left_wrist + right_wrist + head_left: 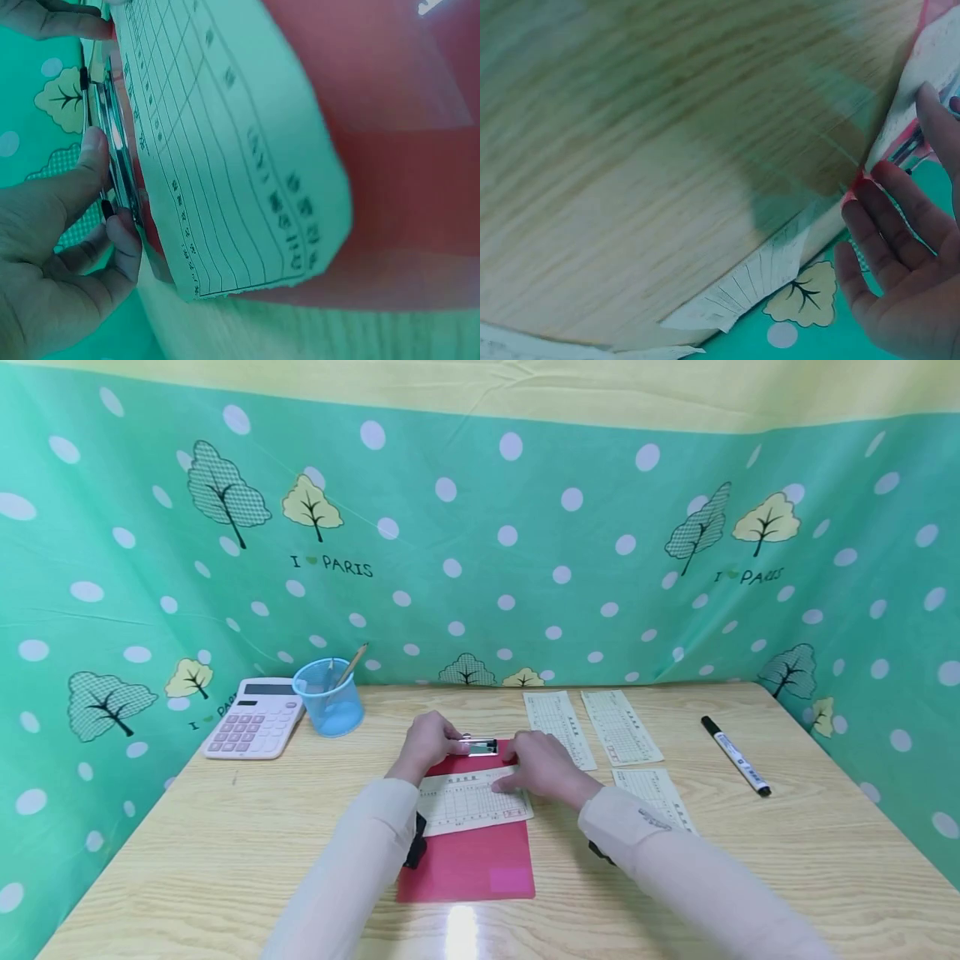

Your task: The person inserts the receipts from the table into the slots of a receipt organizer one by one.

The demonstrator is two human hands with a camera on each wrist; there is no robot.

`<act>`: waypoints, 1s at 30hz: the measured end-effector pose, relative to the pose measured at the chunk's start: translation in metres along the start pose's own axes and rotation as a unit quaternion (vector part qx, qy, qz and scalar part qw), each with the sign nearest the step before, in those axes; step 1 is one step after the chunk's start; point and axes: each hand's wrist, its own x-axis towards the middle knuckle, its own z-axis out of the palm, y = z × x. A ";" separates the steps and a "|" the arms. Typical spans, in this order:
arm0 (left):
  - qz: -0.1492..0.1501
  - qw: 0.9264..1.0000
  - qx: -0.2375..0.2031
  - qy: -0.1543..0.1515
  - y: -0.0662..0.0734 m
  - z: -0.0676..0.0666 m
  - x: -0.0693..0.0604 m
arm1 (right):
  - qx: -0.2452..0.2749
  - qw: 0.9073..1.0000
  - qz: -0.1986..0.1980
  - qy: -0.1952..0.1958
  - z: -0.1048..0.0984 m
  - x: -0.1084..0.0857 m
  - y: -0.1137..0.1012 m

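A red clipboard (468, 864) lies flat on the table, its metal clip (480, 747) at the far end. Across its upper half rests a printed form slip (472, 802), slightly tilted, with one end curling up in the left wrist view. My left hand (429, 745) pinches the clip, thumb on its lever and fingertips at its base. At the clipboard's far right corner is my right hand (543, 764). Its thumb touches the slip, while the fairly straight fingers (881, 240) rest against the corner's edge. Whether the clip's jaw is raised I cannot tell.
Several more form slips (558, 727) lie to the right, one partly behind the right sleeve. A marker (735, 756) lies farther right. At the back left are a calculator (255, 722) and a blue mesh pen cup (330, 702) with pencils. A patterned curtain (480, 543) borders the table.
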 end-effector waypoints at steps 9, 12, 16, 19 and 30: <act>0.008 0.999 0.037 -0.016 0.002 -0.005 0.002 | 0.020 1.000 0.017 0.007 0.003 0.003 0.000; 0.008 0.999 0.051 -0.018 0.003 -0.007 0.001 | 0.023 0.999 0.022 0.013 0.002 0.007 -0.001; 0.014 0.998 0.062 -0.020 0.004 -0.008 0.002 | 0.030 0.999 0.031 0.022 0.001 0.012 0.000; 0.017 0.998 0.060 -0.021 0.003 -0.009 0.003 | 0.031 0.999 0.033 0.029 0.002 0.016 0.001; 0.022 0.999 0.037 -0.022 0.001 -0.008 0.006 | -0.012 0.999 0.018 0.030 0.001 0.024 0.000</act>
